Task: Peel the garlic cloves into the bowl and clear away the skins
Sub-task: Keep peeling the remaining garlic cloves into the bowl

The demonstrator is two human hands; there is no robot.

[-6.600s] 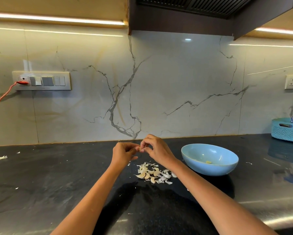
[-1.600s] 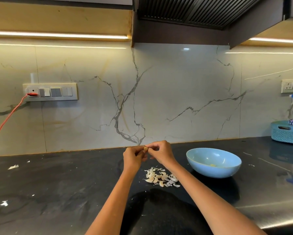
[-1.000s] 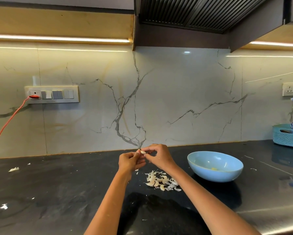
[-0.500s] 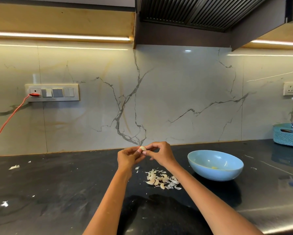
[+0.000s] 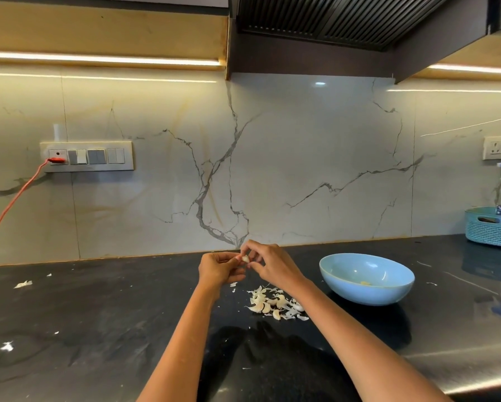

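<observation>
at the centre of the head view, a little below the middle of the frame, both hands meet above the dark countertop (image 5: 104, 309): the left hand (image 5: 218, 269) and the right hand (image 5: 268, 264) pinch one garlic clove (image 5: 245, 258) between their fingertips, fingers curled round it. the step in hand looks to be peeling this clove, with most of the task not yet done. the clove shows pale and glossy; whether skin clings to its far side cannot be told. just below the hands lies a loose pile of cloves and skins (image 5: 273, 303), papery white flakes mixed with plump curved cloves. to the right of the pile sits the blue bowl (image 5: 400, 288), holding one small yellowish piece. next, i judge, the last skin must be stripped off and the bare clove carried right and dropped in the bowl.
</observation>
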